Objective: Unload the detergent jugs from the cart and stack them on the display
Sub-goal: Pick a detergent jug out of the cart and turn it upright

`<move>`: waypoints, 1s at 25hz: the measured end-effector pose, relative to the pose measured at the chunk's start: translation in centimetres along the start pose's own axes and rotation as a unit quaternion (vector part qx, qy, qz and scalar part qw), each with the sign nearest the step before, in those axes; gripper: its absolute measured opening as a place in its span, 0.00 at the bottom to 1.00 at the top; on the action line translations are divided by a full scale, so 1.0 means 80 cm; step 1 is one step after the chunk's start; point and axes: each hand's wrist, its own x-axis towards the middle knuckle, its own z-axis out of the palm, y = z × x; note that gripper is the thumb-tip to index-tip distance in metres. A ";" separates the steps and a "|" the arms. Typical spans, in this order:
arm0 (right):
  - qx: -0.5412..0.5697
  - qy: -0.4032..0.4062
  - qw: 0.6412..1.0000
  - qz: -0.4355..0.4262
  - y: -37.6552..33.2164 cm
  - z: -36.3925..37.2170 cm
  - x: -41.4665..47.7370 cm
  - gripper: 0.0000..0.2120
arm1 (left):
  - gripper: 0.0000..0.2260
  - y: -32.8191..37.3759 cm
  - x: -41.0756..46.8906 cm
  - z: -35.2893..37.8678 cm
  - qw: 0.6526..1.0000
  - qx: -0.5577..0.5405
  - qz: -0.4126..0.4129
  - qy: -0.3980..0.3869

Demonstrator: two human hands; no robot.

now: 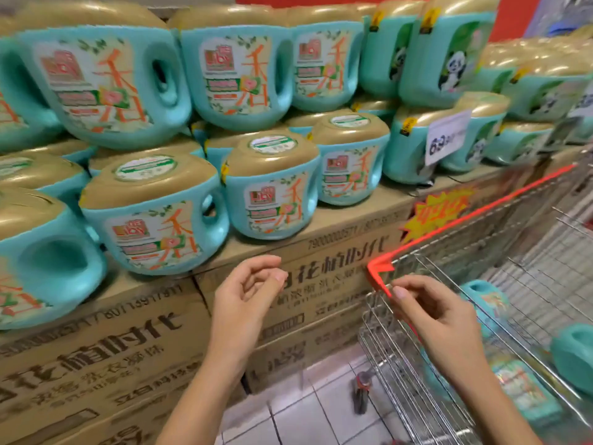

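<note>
Head view: nearest the camera, two bare forearms reach forward. The left hand (247, 293) hangs in front of the cartons with its fingers loosely curled, thumb close to the index tip, holding nothing. The right hand (433, 313) is over the near left corner of the wire shopping cart with the red plastic rim (475, 213); its fingers are also loosely curled and empty. Whether a fingertip touches the rim cannot be told.

Inside the cart, on the right, lie several teal plastic detergent jugs (574, 358), low in the basket and partly hidden by the wire. Below the hands is the pale tiled floor (298, 419).

Beyond the hands stand the brown printed cardboard cartons (321, 274) that form the display base. On them are many matching teal jugs with gold caps (154, 220), two tiers high on the left. A white price card (446, 136) leans against the far right jugs.

As I judge it, the step is between loads: both hands are free and the cart is not yet empty. The next move calls for the right hand to dip into the basket, hook a jug by its handle hole, and lift it clear of the rim. The bare carton top at front right looks the likeliest landing spot.
</note>
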 end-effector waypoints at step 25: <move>-0.025 0.140 0.974 0.177 0.197 -0.552 -0.033 0.11 | 0.08 -0.132 -0.165 0.584 0.968 -0.027 -0.208 -0.139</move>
